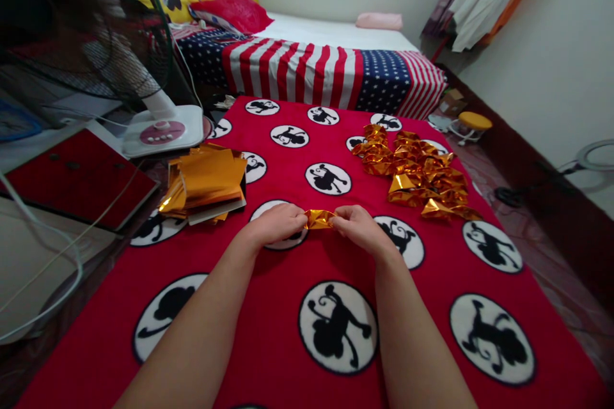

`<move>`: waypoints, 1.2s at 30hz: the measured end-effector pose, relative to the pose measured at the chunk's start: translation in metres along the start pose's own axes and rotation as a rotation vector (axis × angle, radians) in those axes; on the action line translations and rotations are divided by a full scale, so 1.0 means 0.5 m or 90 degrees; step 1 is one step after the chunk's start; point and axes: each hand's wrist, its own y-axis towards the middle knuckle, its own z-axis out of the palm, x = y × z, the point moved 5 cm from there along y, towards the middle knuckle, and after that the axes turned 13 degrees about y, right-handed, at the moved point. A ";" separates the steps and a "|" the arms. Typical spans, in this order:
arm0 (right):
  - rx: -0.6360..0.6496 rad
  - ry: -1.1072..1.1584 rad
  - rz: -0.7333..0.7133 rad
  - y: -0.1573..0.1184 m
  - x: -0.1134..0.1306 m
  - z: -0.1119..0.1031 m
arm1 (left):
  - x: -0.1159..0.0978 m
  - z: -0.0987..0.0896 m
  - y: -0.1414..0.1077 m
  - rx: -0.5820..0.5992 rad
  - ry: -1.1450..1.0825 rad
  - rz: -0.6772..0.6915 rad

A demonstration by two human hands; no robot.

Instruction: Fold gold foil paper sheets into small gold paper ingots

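Between my two hands is a folded piece of shiny gold foil paper (319, 219), held just over the red cloth. My left hand (279, 223) is closed, pinching its left end. At the other end, my right hand (357, 227) pinches the paper in the same way. Left of my hands lies a stack of flat gold foil sheets (211, 176), loosely piled. Over to the right, a heap of folded gold foil pieces (417, 172) is spread on the cloth. My fingertips partly hide the ends of the held piece.
A red cloth with monkey prints (288, 172) covers the surface under my hands. A white-based fan (163, 131) stands at the left beside a dark red panel (79, 176). Behind is a bed with a striped and starred cover (297, 73). A yellow stool (474, 121) stands right.
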 end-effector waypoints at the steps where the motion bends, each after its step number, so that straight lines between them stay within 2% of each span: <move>1: 0.008 0.006 -0.003 -0.001 0.001 0.000 | 0.001 0.001 0.001 -0.004 0.002 0.015; 4: 0.009 -0.009 -0.016 -0.002 0.006 0.001 | 0.003 0.004 0.004 -0.015 0.001 0.019; 9: -0.112 -0.075 -0.097 -0.002 0.017 -0.012 | 0.004 0.005 0.003 -0.044 -0.006 -0.035; 12: -0.097 -0.098 -0.112 -0.002 0.016 -0.008 | 0.004 0.002 0.002 -0.055 0.006 -0.050; 16: -0.058 -0.088 -0.119 -0.002 0.019 0.000 | 0.008 -0.011 0.000 -0.122 0.042 -0.086; 23: -0.154 -0.022 -0.090 0.005 0.014 0.001 | 0.000 0.001 0.000 -0.098 0.042 -0.041; 30: -0.123 -0.028 -0.083 0.000 0.024 0.010 | 0.010 -0.003 0.005 -0.153 0.022 -0.092; 36: -0.169 -0.082 -0.080 -0.001 0.029 0.004 | 0.005 0.002 0.004 -0.123 -0.045 -0.076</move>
